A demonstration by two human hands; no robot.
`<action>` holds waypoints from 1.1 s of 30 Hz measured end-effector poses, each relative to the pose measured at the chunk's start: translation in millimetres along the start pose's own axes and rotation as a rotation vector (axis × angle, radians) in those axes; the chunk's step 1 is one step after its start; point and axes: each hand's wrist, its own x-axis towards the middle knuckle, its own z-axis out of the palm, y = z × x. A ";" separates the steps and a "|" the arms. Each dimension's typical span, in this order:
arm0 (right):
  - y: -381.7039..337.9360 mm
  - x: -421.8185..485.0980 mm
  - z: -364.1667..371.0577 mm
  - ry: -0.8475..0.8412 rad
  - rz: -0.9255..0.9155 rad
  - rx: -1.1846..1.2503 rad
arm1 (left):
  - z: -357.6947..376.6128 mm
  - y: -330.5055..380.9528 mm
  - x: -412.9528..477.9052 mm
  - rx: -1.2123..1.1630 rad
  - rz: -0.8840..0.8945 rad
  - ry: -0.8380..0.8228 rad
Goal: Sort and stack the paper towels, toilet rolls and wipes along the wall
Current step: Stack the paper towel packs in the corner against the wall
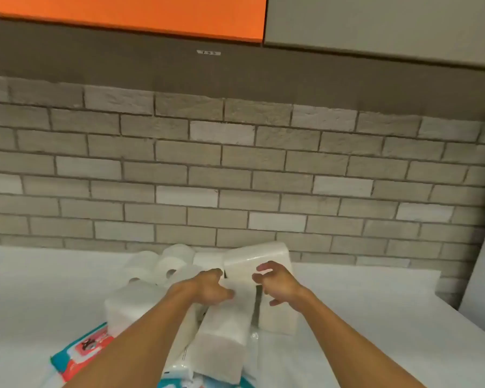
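Several white paper towel packs lie on the white table. One pack stands against the brick wall, another lies below it at the right, and a long pack points toward me. My left hand rests on the far end of the long pack, thumb and fingers around its edge. My right hand hovers with curled, spread fingers above the packs, holding nothing. Several toilet rolls sit at the wall to the left. Wipes packs in teal and red lie near me.
A grey brick wall runs behind the table, with a brown band and an orange panel above it. A grey panel stands at the far right. Another white pack lies under my left forearm.
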 end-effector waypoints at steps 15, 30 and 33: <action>72.3 -13.9 73.3 -0.174 0.295 0.259 | 76.1 -37.8 6.0 -0.382 -0.049 -0.014; 77.1 -21.9 76.0 -0.137 0.284 0.431 | 95.7 -34.4 2.3 -0.969 -0.214 0.018; 75.7 -23.2 71.7 -0.093 0.221 0.492 | 96.9 -30.8 2.8 -0.997 -0.209 0.054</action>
